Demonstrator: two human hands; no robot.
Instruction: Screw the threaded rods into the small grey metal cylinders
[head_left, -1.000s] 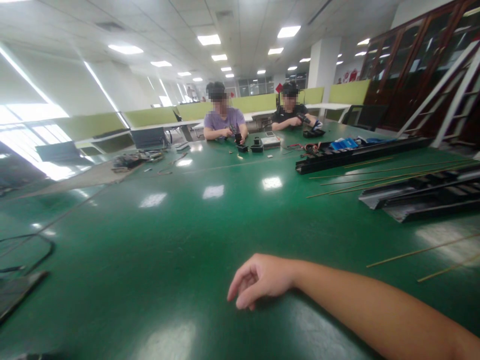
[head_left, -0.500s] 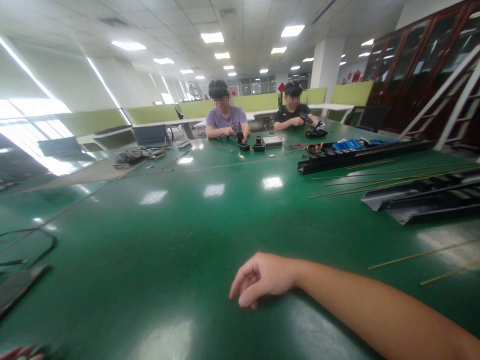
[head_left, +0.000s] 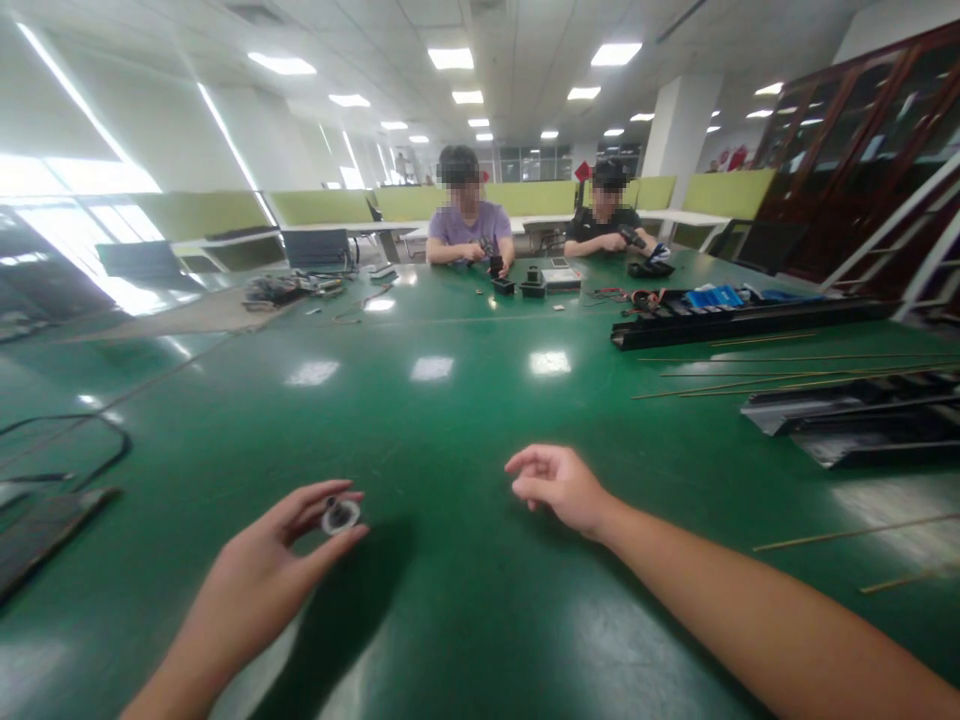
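Observation:
My left hand is raised over the green table at the lower left, its shadow falling below it. Thumb and fingers grip a small round metal part, with a pale disc-like rim and a darker stub at its centre; its exact kind I cannot make out. My right hand is over the table to the right of it, fingers loosely curled and thumb apart from them, with nothing visible in it.
Black metal channels and thin brass-coloured rods lie at the right. A dark flat slab and a black cable are at the left. Across the table sit two people, one in a purple shirt, handling small black parts.
My left hand has come in from the lower left corner, bringing the round metal part into view. My right hand has shifted up and to the right. The view has tilted slightly.

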